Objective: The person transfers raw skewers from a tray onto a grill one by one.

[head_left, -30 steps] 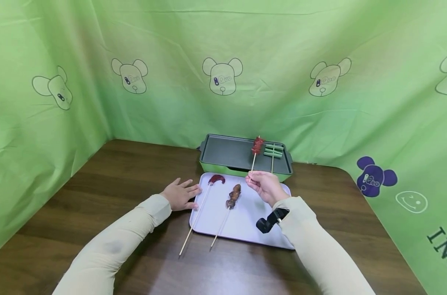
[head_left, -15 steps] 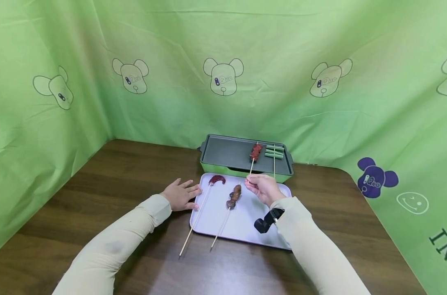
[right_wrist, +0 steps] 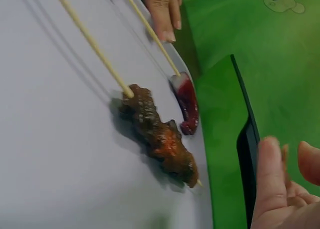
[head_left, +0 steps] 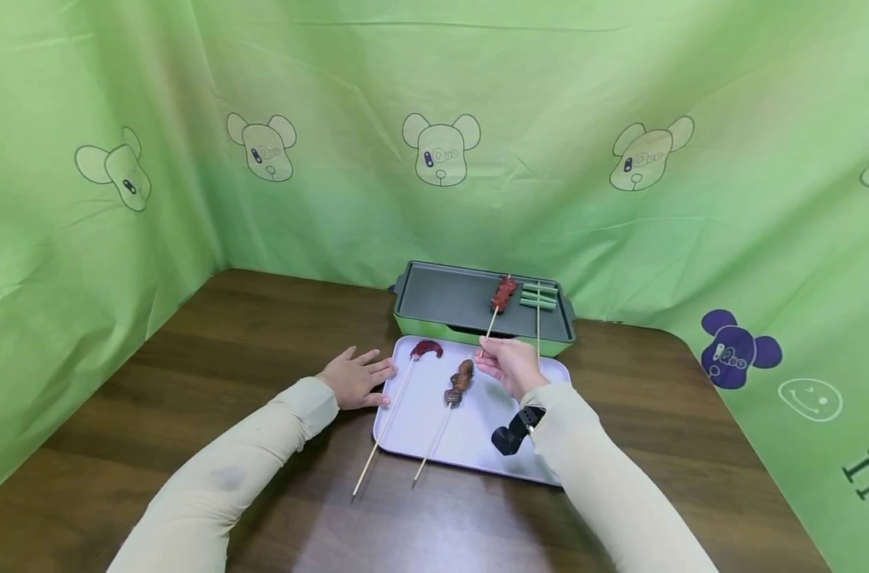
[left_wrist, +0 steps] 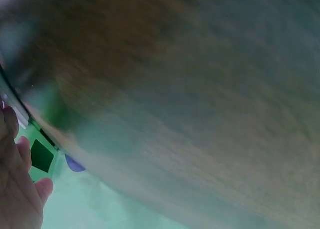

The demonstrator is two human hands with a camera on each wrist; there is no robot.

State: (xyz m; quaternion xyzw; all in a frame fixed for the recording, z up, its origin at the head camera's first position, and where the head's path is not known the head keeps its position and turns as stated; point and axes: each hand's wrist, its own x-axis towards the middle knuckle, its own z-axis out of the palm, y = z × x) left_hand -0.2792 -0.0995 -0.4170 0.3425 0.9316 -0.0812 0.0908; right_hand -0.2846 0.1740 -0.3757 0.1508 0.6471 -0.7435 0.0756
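Note:
My right hand (head_left: 509, 366) pinches the stick of a red meat skewer (head_left: 504, 294) near its lower end. That skewer's meat lies over the right half of a dark grill plate (head_left: 442, 290), beside a green vegetable skewer (head_left: 538, 295). My left hand (head_left: 354, 380) rests with spread fingers at the left edge of a pale lilac tray (head_left: 485, 430). On the tray are a brown meat skewer (head_left: 460, 381) and a skewer with a curved dark red piece (head_left: 426, 348). The right wrist view shows both tray skewers close up; only fingers of my left hand (left_wrist: 20, 184) appear in the left wrist view.
The grill's green base (head_left: 420, 327) stands directly behind the tray, on a brown wooden table (head_left: 277, 318). Both tray skewers' sticks jut past the tray's front edge. A green printed curtain (head_left: 348, 199) encloses the back and sides.
My right hand has drawn slightly back and lowered the red meat skewer toward the grill plate. The left hand stays at the tray edge, and the head view has shifted a little.

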